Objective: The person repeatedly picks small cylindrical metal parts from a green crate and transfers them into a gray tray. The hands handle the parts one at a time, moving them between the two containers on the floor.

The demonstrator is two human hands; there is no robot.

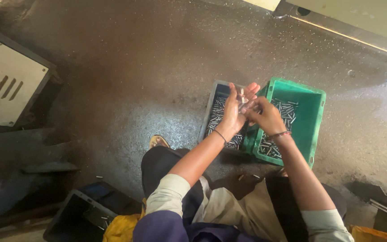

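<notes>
— Where the person sits, what's biggest on the concrete floor (126,67)?

— The green crate (307,116), tilted, just beside a blue-grey tray (213,101); both hold small metal pins (283,110).

— And the hands?

— Above both bins, where they meet. The left hand (234,110) is open, palm up, fingers spread, a few pins lying on it. The right hand (265,114) has its fingers curled, tips pinching at a pin on the left palm.

— Smaller things?

— A sandal (158,141) near the tray, bracelets on both wrists.

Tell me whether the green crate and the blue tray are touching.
Cannot tell. In the head view the green crate and blue tray sit side by side, but both hands hide their meeting edges.
</notes>
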